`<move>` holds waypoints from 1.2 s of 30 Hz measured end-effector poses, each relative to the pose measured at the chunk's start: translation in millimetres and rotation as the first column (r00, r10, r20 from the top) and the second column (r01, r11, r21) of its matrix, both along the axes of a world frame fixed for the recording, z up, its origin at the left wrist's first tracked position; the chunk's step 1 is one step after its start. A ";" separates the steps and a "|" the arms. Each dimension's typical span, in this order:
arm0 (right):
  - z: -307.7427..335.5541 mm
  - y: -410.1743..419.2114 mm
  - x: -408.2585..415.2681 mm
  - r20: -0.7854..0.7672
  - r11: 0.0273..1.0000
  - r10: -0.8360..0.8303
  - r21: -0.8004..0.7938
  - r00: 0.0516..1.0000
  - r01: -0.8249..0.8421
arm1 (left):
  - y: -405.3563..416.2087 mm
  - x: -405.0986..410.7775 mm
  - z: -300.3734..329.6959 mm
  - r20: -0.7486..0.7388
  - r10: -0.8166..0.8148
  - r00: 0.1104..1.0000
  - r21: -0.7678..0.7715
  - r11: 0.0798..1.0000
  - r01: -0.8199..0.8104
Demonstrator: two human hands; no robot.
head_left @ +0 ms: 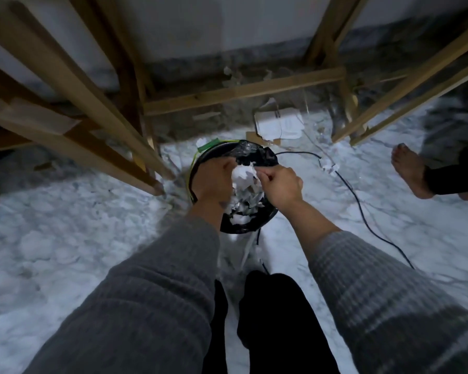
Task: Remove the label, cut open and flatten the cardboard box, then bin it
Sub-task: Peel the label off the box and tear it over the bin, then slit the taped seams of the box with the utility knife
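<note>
A round bin (265, 157) lined with a black bag stands on the marble floor at centre, holding several crumpled white paper scraps (245, 206). Both my hands hover over its mouth. My left hand (216, 182) and my right hand (280, 186) pinch a crumpled white piece of label paper (245, 174) between them, just above the bin. A flattened cardboard box (278, 124) with a torn white label lies on the floor behind the bin, under the wooden table frame.
Wooden table legs and crossbars (241, 90) surround the bin at left, back and right. A black cable (362, 209) runs across the floor at right. Another person's bare foot (411, 168) rests at the right. My dark trouser legs (276, 319) are below.
</note>
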State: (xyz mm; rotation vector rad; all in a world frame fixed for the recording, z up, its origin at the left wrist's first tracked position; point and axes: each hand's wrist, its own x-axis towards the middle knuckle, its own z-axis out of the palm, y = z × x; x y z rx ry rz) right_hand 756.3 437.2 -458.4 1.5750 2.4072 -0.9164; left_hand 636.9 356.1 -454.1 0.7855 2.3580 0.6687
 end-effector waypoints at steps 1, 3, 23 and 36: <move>-6.8 -0.1 -0.7 0.005 1.000 -0.006 -0.018 1.000 0.006 | -0.9 -1.9 -6.9 -0.002 -0.012 1.000 -0.023 1.000 0.012; -7.2 -1.6 -1.1 0.059 0.998 0.006 -0.057 0.998 -0.003 | -4.2 -3.5 -9.8 0.015 -0.027 1.000 -0.055 0.998 0.028; 373.9 -72.8 -130.7 -0.028 0.875 0.484 0.001 0.875 -0.484 | -111.5 -96.3 355.6 0.041 0.190 0.981 -0.044 0.981 -0.188; 435.9 -205.9 -335.4 -0.376 0.926 0.338 -0.033 0.863 -0.377 | -273.5 -301.6 421.6 0.042 0.408 0.912 0.306 0.864 -0.401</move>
